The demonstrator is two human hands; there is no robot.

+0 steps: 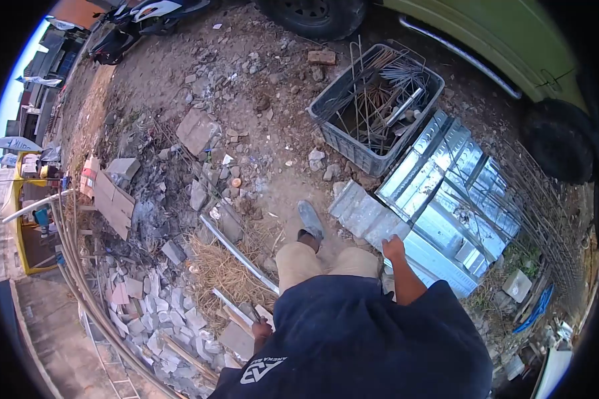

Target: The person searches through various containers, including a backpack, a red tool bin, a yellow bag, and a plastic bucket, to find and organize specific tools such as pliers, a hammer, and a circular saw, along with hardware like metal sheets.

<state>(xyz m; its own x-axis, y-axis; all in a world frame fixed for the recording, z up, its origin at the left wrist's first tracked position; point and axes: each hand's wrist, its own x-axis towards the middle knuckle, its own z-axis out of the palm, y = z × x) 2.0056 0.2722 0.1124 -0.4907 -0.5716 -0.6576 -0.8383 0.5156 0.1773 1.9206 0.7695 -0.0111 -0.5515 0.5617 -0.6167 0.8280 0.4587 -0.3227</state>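
I look down on my dark blue shirt, khaki trousers and one grey shoe [310,219] stepping forward on dirt. My right hand [393,247] hangs with its fingers curled over the near edge of a stack of shiny corrugated metal sheets [439,193]; nothing shows in it. My left hand [262,329] is low at my side, above broken grey stones [146,312] and close to a thin metal strip [236,251] lying on dry straw. Its fingers are partly hidden, so its grip is unclear.
A grey plastic crate [353,143] of bent wires and rods stands ahead. A green vehicle [512,40] with its tyre [559,143] is at the right, a motorbike [140,20] far left. Long pipes [73,266] and cardboard [113,199] lie at the left.
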